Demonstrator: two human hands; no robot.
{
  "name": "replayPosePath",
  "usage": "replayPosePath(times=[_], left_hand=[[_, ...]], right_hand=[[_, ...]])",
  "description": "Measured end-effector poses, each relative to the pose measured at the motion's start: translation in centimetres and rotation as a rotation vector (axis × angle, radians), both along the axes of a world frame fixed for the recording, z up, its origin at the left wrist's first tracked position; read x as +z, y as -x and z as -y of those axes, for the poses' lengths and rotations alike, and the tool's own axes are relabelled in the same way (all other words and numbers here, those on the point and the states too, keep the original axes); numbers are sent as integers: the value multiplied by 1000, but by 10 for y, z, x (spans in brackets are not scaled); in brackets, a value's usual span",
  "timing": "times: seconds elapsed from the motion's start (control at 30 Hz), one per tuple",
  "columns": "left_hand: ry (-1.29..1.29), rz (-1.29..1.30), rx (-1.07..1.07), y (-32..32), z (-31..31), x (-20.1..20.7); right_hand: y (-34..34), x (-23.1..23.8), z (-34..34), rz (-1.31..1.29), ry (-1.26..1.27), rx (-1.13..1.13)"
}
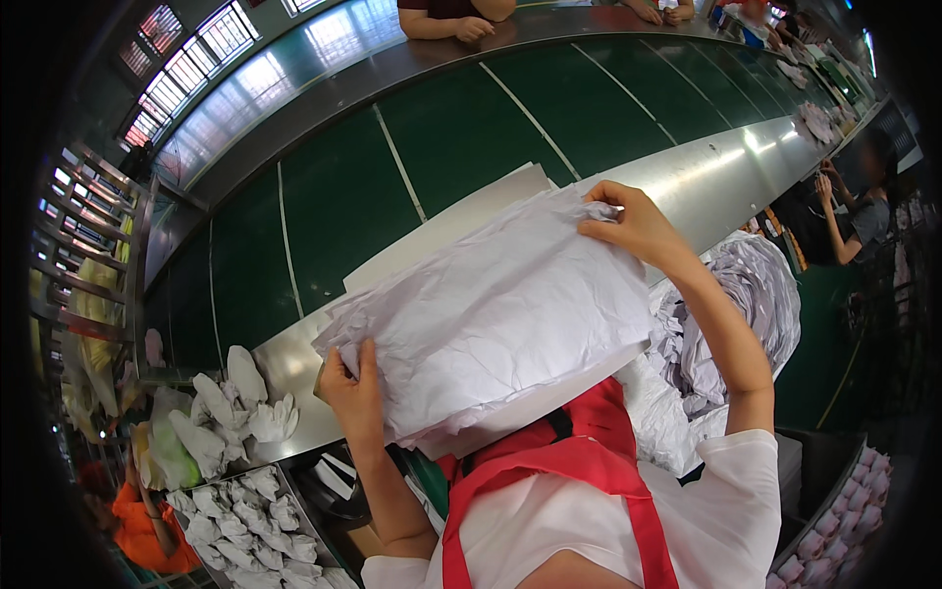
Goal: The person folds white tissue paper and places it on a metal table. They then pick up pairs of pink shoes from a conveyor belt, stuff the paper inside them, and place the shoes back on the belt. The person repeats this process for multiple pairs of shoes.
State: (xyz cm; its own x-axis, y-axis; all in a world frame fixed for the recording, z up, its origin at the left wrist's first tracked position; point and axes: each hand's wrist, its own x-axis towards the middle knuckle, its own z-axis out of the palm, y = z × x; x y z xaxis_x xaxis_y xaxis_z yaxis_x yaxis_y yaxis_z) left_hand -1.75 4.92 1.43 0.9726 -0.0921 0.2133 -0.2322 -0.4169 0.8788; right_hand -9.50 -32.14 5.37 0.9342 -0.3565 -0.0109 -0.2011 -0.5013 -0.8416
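Note:
A thick stack of crumpled white tissue paper sheets (491,314) is held up in front of me, above my red apron (579,452). My left hand (353,388) grips the stack's lower left corner. My right hand (633,221) pinches the top sheet at the upper right corner. A flat white board (442,231) lies under the stack on the steel counter (706,177).
A green conveyor belt (442,147) runs behind the counter. Crumpled paper wads (235,402) sit at left, with a tray of more wads (245,530) below. A heap of tissue paper (746,294) lies at right. Other people work across the belt (456,20) and at right (859,211).

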Motion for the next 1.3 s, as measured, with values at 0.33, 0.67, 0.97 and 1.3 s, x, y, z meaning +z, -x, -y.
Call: replayPosePath(times=[0.33,0.67,0.97,1.3], left_hand=[[-516,-5,104,-19,-1,-16],[-631,751,-323,51,85,73],[-952,734,-660,7,107,-13],[-1018,600,-445,11,100,-5]], right_hand=[[-3,-42,18,164,124,3],[11,-47,2,296,139,-119],[-20,-61,-39,391,902,-353],[-7,-99,-67,298,657,32]])
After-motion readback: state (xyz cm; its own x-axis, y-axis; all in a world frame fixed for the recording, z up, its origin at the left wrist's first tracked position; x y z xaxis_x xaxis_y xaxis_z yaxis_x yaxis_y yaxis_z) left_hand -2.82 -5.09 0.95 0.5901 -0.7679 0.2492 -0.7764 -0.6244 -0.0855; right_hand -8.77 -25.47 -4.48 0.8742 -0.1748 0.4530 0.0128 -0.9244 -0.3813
